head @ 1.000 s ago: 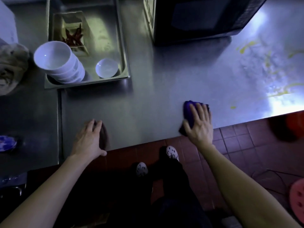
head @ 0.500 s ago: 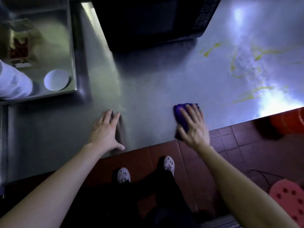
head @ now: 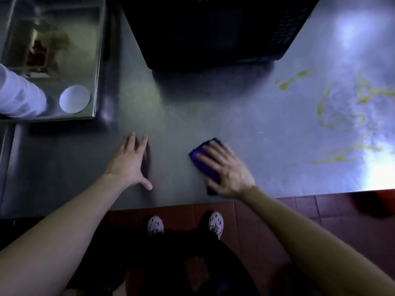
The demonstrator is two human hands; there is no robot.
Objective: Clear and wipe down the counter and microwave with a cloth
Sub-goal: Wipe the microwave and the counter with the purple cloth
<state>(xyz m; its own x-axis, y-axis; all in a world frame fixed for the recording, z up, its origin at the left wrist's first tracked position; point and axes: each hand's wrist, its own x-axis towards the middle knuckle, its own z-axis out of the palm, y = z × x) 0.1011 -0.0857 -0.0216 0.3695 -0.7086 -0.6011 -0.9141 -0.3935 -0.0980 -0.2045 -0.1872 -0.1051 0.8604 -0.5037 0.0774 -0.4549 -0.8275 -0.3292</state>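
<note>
microwave behind cloth on counter, tray left, spills right

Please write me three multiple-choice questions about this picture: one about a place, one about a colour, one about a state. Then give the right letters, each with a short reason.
1. On which side of the microwave do the yellow smears lie on the counter?
A. Its left
B. Its right
C. On top of it

2. What colour is the cloth?
A. White
B. Purple
C. Green

3. How is the left hand?
A. Closed in a fist
B. Holding the cloth
C. Flat on the counter, holding nothing

Answers:
1 B: the smears streak the bright steel to the right of the microwave.
2 B: purple shows from under the right hand, which presses on it.
3 C: its fingers are straight and spread on bare steel, apart from the cloth.
</note>
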